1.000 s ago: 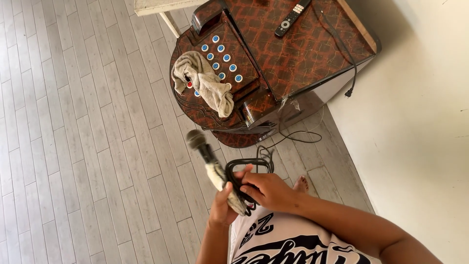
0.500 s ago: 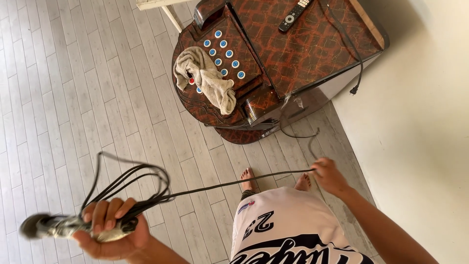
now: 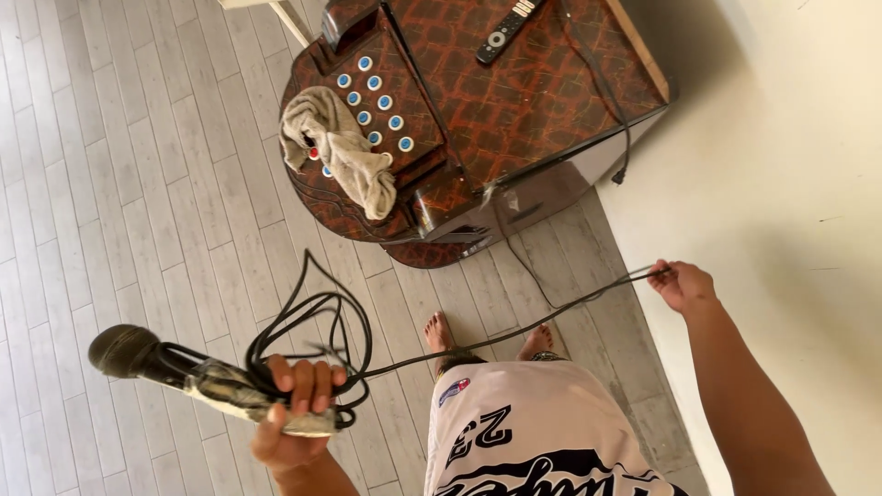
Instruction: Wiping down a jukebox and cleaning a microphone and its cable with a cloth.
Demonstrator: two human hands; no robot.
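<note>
My left hand (image 3: 292,413) grips a microphone (image 3: 175,370) with a dark round head and a pale patterned handle, along with several loops of its black cable (image 3: 317,317). From those loops the cable runs taut to the right, across my legs, to my right hand (image 3: 682,283), which pinches it near the white wall. My bare feet (image 3: 441,331) stand on the pale plank floor in front of a brown patterned cabinet (image 3: 514,101).
The cabinet carries rows of round blue-and-white buttons (image 3: 375,99), a beige cloth (image 3: 340,147) draped over its front and a black remote control (image 3: 507,29) on top. A second black cord (image 3: 614,119) hangs down its right side. A white wall (image 3: 790,165) is at right.
My hands have drawn apart from in front of my body: the left went down-left with the microphone and loops, the right went out toward the wall, stretching the cable between them.
</note>
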